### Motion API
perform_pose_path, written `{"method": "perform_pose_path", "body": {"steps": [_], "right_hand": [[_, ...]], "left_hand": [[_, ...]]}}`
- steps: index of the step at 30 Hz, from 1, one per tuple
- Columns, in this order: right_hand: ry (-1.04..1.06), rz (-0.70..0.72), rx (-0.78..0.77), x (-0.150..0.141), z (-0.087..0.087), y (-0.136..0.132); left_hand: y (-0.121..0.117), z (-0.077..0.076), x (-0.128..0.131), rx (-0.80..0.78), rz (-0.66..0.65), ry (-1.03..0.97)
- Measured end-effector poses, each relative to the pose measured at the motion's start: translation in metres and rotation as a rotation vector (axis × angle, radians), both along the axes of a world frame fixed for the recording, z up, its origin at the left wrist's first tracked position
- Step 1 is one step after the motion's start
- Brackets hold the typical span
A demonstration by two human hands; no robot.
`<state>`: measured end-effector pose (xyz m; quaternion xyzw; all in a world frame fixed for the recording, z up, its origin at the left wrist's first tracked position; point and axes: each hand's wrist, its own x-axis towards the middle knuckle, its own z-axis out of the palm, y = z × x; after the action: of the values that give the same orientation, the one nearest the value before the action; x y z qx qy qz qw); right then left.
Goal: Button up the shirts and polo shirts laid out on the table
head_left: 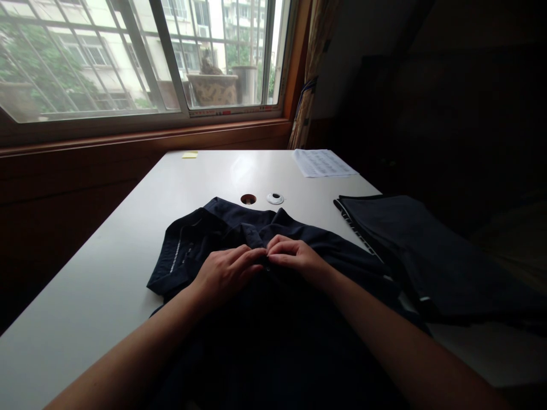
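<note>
Dark navy trousers (307,230) lie rumpled on the white table (115,228) in front of me, their waistband (168,259) turned to the left with a white line showing inside it. My left hand (228,270) pinches the cloth near the middle, its thumb and fingers pressed together. Right beside it, my right hand (294,259) grips the same spot with bent fingers, and the fingertips of both hands almost meet. Exactly what lies between the fingertips is too small and dark to make out. The lower part of the cloth is lost in shadow.
To the right lies a folded dark garment (393,233) with a white-marked edge. Printed sheets (325,163) and a yellow sticky note (190,155) lie at the far edge. A round cable hole (248,199) and a white ring cover (276,198) sit beyond the cloth. Behind is a barred window (128,57).
</note>
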<state>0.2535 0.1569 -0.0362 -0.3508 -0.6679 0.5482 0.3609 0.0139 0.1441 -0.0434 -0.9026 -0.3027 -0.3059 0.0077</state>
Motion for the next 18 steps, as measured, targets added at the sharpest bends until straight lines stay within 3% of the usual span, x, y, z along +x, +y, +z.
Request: {"method": "perform_pose_path", "body": {"steps": [18], "right_hand": [[-0.107,0.036,0.135,-0.0027,0.0004,0.0001]], "left_hand": [[0.0029,-0.0044,-0.0013,-0.007,0.003,0.051]]}}
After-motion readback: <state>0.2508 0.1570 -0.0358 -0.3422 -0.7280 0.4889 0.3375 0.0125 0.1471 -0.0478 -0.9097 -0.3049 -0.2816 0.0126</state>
